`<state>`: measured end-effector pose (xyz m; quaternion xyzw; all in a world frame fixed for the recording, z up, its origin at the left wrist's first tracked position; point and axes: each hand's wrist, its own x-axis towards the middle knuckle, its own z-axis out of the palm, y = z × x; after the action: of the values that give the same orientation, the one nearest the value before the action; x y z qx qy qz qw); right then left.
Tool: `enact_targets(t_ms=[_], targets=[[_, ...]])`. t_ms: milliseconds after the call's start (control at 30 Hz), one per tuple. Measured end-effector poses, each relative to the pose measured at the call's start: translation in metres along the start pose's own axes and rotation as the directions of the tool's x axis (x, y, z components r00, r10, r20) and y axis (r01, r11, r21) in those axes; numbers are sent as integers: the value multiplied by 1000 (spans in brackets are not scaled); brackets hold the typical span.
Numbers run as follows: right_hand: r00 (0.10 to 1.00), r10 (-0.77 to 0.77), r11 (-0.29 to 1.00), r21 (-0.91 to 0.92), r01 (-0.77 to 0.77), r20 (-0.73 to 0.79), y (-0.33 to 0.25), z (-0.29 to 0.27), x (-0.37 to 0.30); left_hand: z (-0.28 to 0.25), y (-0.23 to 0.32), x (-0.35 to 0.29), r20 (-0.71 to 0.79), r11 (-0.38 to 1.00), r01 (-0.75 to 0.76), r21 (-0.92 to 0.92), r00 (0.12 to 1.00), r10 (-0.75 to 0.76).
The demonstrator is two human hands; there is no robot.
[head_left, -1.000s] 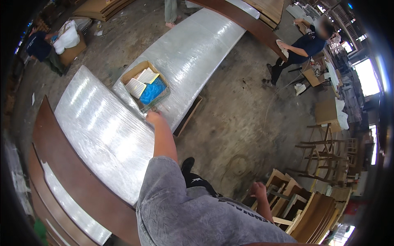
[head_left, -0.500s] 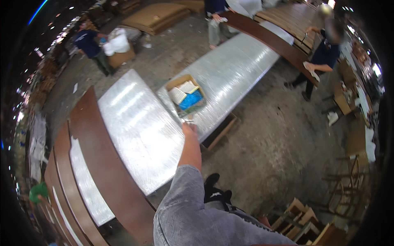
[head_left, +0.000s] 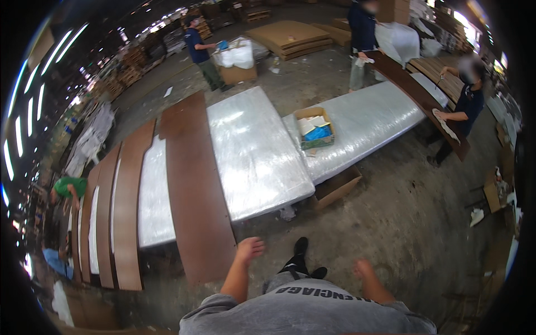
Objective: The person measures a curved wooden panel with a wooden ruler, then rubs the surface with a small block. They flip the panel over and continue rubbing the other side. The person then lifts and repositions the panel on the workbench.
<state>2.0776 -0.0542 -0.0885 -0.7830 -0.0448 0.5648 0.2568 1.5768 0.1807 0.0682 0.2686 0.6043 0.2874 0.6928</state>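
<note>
Wearer's hands beside boards and wrapped panels; clock positions are read from the left hand, twelve toward the top. The left hand (head_left: 250, 249) has its fingers loosely bent and partly spread, above the floor (head_left: 410, 223). Just beside it, the wide brown board (head_left: 192, 178) runs from eight o'clock, at its near end, to eleven; contact between hand and board cannot be told. The right hand (head_left: 363, 268), at three o'clock, is curled, but whether its fingers are pressed together cannot be told. At twelve lies a silvery film-wrapped panel (head_left: 251, 162), along the board's right side. At ten, narrower brown boards (head_left: 127, 218) lie side by side. At two, a cardboard box (head_left: 339, 188) sits below a second wrapped panel (head_left: 368, 123); on that panel, at one, stands an open carton (head_left: 333, 123) containing pale sheets (head_left: 318, 121) and a blue bundle (head_left: 318, 133). Farther out, between one and two, a long dark board (head_left: 405, 86) slopes between two co-workers in dark shirts, each with a hand at it. At ten, a co-worker in green (head_left: 70, 187) bends near the narrower boards.
</note>
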Motion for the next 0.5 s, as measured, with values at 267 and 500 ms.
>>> enact_targets(t_ms=[267,500], targets=[[937,-209,945,-188,267,280,-104,176,-28,-243,-65,-75,-794,952,-304,-45,589,150],[823,-171,909,-235,344,542,-115,326,-102,-320,-64,-63,-817,864,120,490,408,407]])
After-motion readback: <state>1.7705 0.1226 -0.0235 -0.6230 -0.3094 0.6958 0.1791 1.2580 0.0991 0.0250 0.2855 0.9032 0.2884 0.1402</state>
